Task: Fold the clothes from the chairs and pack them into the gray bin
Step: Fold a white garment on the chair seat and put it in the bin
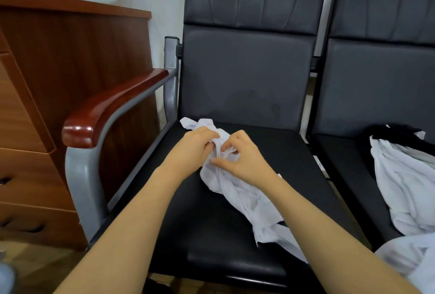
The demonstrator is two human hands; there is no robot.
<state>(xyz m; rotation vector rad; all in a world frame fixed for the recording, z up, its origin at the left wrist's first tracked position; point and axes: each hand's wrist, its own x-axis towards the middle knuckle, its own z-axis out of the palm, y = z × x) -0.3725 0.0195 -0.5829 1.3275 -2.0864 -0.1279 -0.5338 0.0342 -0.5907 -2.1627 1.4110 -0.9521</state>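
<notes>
A crumpled white garment [247,199] lies across the seat of the left black chair [211,234], running from the back left toward the front right. My left hand [195,145] grips its upper end with curled fingers. My right hand [240,154] pinches a fold of the same cloth right beside it. On the right chair [341,152] lies a heap of white clothes [404,183] with a black garment [395,132] behind it. The gray bin is not in view.
A wooden cabinet with drawers [47,105] stands at the left, close to the chair's red-brown armrest [113,105] on its gray metal frame. More white cloth [407,253] shows at the lower right edge. Wooden floor lies below.
</notes>
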